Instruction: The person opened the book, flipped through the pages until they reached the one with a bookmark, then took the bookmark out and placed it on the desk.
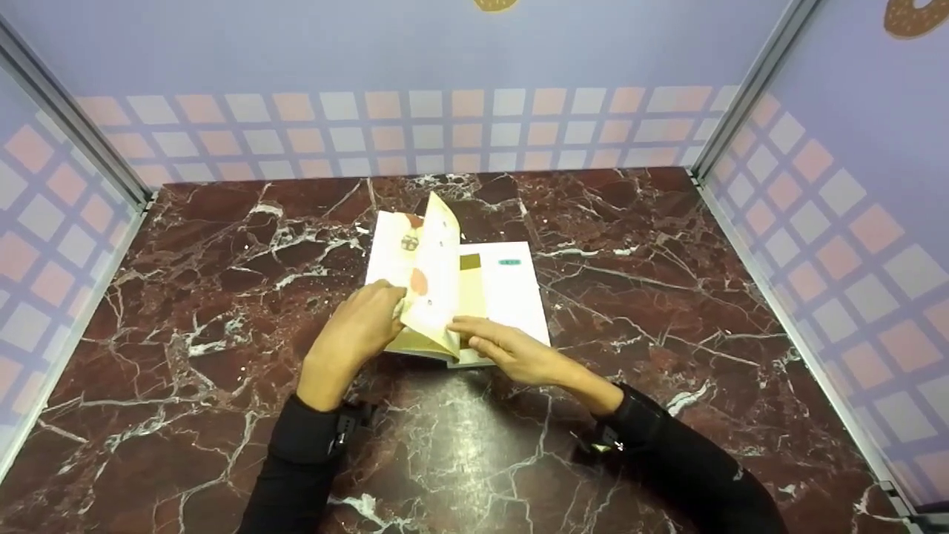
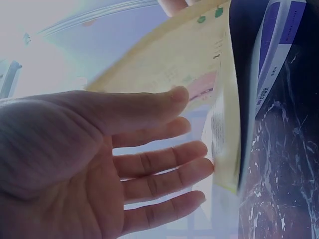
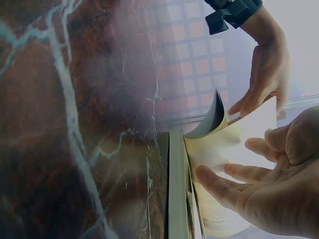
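Observation:
An open picture book point(image 1: 517, 300) lies on the dark red marble tabletop. One yellowish page point(image 1: 439, 245) stands lifted over its middle, with small printed pictures. My left hand point(image 1: 362, 320) is at the lower left of the lifted page. In the left wrist view its fingers point(image 2: 164, 162) reach out nearly straight beside the paper, thumb above them. From the right, my right hand point(image 1: 513, 350) meets the bottom edge of the page, fingertips right at the paper. The right wrist view shows its fingers point(image 3: 219, 186) extended and spread along the page point(image 3: 219, 144).
Marble tabletop point(image 1: 207, 297) with white veins surrounds the book. Lilac panels with a pink and white checked band point(image 1: 445, 133) wall in the back and sides, joined by metal corner rails point(image 1: 756, 81). A purple and white book spine point(image 2: 274, 55) shows in the left wrist view.

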The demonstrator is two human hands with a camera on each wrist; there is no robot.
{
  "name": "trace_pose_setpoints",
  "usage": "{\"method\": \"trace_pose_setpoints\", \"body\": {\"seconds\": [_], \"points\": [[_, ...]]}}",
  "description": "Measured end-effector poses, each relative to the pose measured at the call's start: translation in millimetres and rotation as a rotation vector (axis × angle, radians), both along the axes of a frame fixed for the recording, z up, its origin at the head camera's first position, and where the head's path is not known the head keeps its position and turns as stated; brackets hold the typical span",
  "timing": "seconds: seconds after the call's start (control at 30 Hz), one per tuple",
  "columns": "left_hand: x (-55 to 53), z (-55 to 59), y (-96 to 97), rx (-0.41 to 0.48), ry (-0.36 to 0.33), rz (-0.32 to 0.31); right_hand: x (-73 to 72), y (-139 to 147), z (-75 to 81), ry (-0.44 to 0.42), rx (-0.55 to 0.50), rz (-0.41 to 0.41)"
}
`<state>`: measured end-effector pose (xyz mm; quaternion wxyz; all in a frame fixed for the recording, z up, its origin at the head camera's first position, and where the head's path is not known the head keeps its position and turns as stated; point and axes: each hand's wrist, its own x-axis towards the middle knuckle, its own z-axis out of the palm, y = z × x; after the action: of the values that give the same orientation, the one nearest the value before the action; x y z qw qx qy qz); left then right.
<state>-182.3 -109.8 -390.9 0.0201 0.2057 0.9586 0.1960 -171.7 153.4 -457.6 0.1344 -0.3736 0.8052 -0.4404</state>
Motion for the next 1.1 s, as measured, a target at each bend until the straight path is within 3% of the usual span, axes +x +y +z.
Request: {"method": "trace_pose_setpoints", "body": {"seconds": [0.5,0.77,1.1], "points": [[1.8,5.7,-1.7,0.057,0.181,0.002,0.8,-5.6,-1.8,0.042,0.017,0.02],[7.0,9.7,1.1,0.087,0.249,0.071,0.5,-7.3,-3.6,0.056,0.017,0.043],[12.3,15.1,8.7,0.086,0.293,0.049,0.3,-8.2,-4.4,0.051,0.05,0.067]]}}
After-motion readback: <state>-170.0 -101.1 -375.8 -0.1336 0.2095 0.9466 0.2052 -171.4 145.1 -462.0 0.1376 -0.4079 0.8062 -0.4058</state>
